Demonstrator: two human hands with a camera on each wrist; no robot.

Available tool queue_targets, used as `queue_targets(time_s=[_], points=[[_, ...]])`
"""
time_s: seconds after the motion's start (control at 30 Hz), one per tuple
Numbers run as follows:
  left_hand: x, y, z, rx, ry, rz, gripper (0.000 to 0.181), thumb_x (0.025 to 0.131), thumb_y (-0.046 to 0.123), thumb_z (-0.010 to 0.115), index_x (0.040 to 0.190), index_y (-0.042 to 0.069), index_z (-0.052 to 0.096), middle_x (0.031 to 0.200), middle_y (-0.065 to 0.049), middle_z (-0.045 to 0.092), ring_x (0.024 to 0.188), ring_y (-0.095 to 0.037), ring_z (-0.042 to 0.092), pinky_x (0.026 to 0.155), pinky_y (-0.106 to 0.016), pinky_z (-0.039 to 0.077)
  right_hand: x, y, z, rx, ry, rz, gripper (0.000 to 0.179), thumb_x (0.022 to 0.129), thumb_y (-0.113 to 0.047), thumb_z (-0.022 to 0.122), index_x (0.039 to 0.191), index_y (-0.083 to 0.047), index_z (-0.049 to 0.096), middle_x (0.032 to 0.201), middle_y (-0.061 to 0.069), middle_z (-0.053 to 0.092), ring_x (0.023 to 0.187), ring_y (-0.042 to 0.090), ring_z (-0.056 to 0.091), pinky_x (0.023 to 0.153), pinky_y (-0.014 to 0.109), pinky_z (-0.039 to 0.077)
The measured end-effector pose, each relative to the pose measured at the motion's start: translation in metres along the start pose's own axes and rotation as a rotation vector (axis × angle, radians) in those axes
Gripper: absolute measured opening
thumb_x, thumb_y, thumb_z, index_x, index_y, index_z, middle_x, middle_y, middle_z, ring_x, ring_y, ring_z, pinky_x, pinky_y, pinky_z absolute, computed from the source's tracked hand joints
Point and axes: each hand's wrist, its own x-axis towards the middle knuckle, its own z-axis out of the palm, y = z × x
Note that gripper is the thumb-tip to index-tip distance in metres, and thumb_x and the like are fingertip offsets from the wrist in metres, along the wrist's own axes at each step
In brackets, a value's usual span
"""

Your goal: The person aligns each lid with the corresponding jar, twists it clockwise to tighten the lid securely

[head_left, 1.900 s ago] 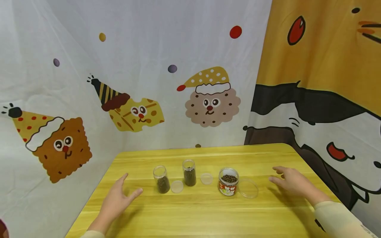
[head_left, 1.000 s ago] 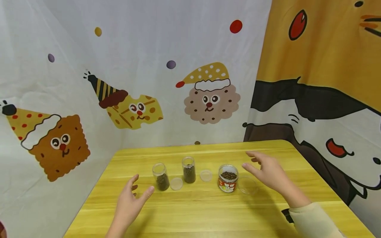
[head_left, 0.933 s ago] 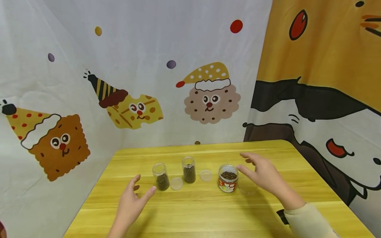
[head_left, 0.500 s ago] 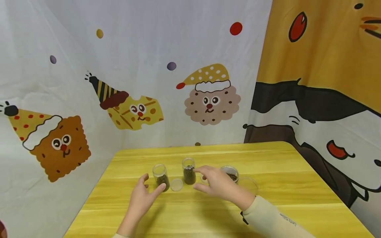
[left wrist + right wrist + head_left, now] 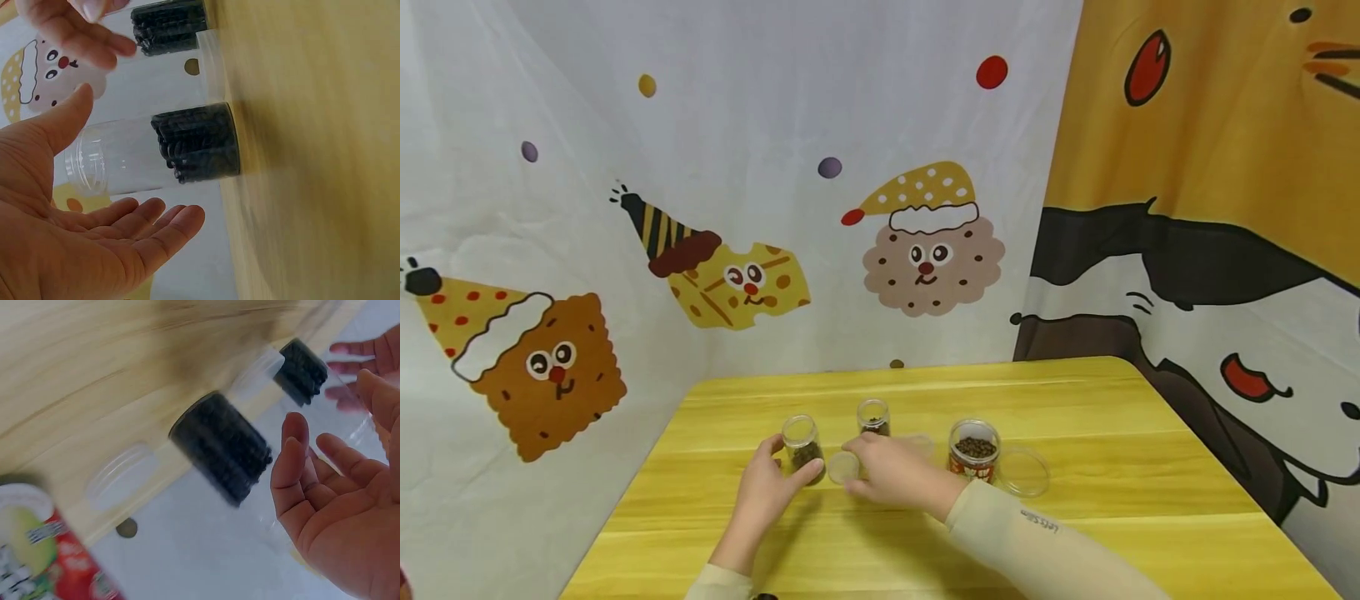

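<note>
My left hand (image 5: pixel 767 493) is spread about a clear jar (image 5: pixel 206 142) part filled with small dark pieces. In the left wrist view the thumb and fingers flank the upright jar, with gaps showing between them and its wall. My right hand (image 5: pixel 895 473) hangs beside a small translucent lid (image 5: pixel 843 468), fingers loosely bent and nothing between them in the right wrist view. Behind that hand stands a second clear jar (image 5: pixel 222 447) of dark pieces, its lower part hidden in the head view. Both jars have no lid on.
A wider open jar (image 5: pixel 973 454) with a red label and brown pellets stands to the right, a large clear lid (image 5: pixel 1024 472) flat beside it. Another small lid (image 5: pixel 122 476) lies between it and the second jar. Printed cloth (image 5: pixel 850 100) hangs behind the yellow table (image 5: pixel 1075 417).
My right hand has swept left from the table's right side, past the wide jar, to the small lid between the two narrow jars. My left hand has moved right and forward to the left jar.
</note>
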Motion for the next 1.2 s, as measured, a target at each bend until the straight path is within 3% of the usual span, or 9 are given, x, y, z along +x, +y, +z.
queue_targets(time_s=[0.2,0.33,0.5,0.73,1.07,1.2], points=[[0.008,0.003,0.002,-0.006,0.002,-0.022,0.092,0.091,0.038,0.086,0.157,-0.007,0.040,0.157,-0.037,0.047,0.138,-0.060,0.052,0.106,-0.069,0.052,0.018,-0.021,0.010,-0.082,-0.058,-0.009,0.064,0.101,-0.045,0.073,0.154,-0.012,0.057,0.153,0.006,0.064,0.134,0.023,0.068,0.100,0.040,0.063],[0.013,0.001,0.006,-0.012,0.011,-0.038,0.085,0.091,0.030,0.087,0.154,-0.007,0.044,0.155,-0.038,0.049,0.136,-0.060,0.055,0.104,-0.068,0.054,0.027,-0.033,0.016,-0.151,-0.114,0.018,0.066,0.102,-0.045,0.072,0.156,-0.013,0.054,0.157,0.005,0.060,0.135,0.018,0.067,0.094,0.033,0.065],[0.018,-0.001,0.012,-0.029,0.030,-0.050,0.078,0.091,0.027,0.087,0.150,-0.007,0.050,0.152,-0.037,0.053,0.133,-0.056,0.059,0.104,-0.065,0.055,0.037,-0.036,0.025,-0.177,-0.166,0.077,0.065,0.104,-0.048,0.069,0.159,-0.017,0.052,0.159,0.005,0.058,0.134,0.019,0.067,0.092,0.037,0.065],[0.023,0.000,0.015,-0.041,0.024,-0.061,0.072,0.090,0.025,0.088,0.146,-0.005,0.053,0.147,-0.035,0.058,0.130,-0.052,0.061,0.103,-0.062,0.056,0.042,-0.032,0.033,-0.220,-0.194,0.101,0.051,0.104,-0.049,0.068,0.148,-0.023,0.062,0.137,0.000,0.070,0.115,0.018,0.073,0.084,0.038,0.065],[0.028,-0.007,0.019,-0.031,0.024,-0.065,0.067,0.092,0.027,0.086,0.144,-0.005,0.057,0.138,-0.030,0.066,0.125,-0.049,0.065,0.099,-0.059,0.058,0.046,-0.029,0.040,-0.261,-0.172,0.111,0.036,0.105,-0.043,0.069,0.137,-0.027,0.069,0.119,-0.002,0.073,0.103,0.015,0.072,0.075,0.035,0.065],[0.027,-0.009,0.020,-0.028,0.038,-0.067,0.061,0.094,0.027,0.084,0.140,-0.004,0.059,0.135,-0.029,0.067,0.125,-0.050,0.064,0.099,-0.060,0.058,0.045,-0.027,0.041,-0.247,-0.161,0.096,0.037,0.105,-0.045,0.068,0.136,-0.026,0.068,0.119,-0.001,0.074,0.102,0.015,0.073,0.075,0.036,0.064]])
